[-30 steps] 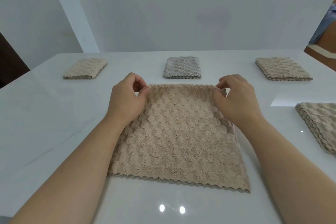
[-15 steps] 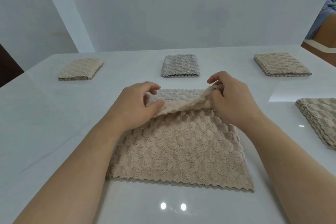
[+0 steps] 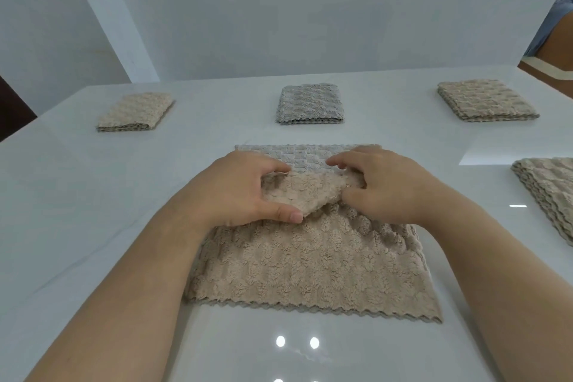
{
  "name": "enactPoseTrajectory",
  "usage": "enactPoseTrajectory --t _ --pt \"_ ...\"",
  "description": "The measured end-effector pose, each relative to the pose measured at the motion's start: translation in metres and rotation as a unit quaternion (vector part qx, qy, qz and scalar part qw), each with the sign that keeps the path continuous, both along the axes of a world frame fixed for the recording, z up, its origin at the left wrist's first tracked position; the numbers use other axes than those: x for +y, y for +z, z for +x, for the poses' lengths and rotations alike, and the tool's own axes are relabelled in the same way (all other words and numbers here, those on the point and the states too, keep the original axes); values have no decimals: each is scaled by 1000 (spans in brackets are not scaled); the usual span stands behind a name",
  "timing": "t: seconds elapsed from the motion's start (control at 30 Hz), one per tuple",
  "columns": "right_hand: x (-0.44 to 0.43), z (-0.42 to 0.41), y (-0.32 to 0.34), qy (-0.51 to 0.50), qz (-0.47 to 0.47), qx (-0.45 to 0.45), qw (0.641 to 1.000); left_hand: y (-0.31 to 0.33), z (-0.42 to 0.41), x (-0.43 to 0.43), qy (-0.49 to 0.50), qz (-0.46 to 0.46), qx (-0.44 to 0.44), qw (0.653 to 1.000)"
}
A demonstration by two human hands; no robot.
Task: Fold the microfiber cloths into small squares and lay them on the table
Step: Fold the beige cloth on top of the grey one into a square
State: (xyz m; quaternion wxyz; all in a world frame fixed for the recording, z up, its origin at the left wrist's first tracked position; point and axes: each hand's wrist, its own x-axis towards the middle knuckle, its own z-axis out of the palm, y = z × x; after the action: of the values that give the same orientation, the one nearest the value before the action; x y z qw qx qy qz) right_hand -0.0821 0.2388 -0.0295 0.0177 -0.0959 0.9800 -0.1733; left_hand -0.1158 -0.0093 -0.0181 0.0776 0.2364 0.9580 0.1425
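Three folded cloths [image 3: 310, 104] lie beyond; left hand [image 3: 235, 189] and right hand [image 3: 384, 186] pinch one beige cloth [image 3: 310, 263].

The worktop [image 3: 93, 226] in front of me is white, smooth and glossy, mirroring ceiling lights. The beige cloth [image 3: 310, 263] is matt, fluffy microfibre with a scalloped edge; its underside shows a flatter, greyish weave.

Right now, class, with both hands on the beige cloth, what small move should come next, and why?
Probably draw the pinched far edge toward the near zigzag edge: both the left hand and right hand hold the beige cloth only partly folded over.
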Motion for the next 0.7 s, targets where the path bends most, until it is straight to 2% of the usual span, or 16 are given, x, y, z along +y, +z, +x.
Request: enactPoseTrajectory --t 0.1,0.3,0.4,0.57,0.7 --pt "-1 0 0 -2 30 4 1000 0 0 2 6 -6 -1 1000" --pt "-1 0 0 8 20 24 999 2 3 4 -4 -40 6 999" --pt "0 -4 -5 24 25 38 999 2 3 5 -21 -28 11 999" --pt "2 -7 -12 37 57 70 995 -6 -2 6 -59 -68 90 992" --pt "3 -7 -12 50 28 78 995 -8 1 9 -72 -23 72 995"
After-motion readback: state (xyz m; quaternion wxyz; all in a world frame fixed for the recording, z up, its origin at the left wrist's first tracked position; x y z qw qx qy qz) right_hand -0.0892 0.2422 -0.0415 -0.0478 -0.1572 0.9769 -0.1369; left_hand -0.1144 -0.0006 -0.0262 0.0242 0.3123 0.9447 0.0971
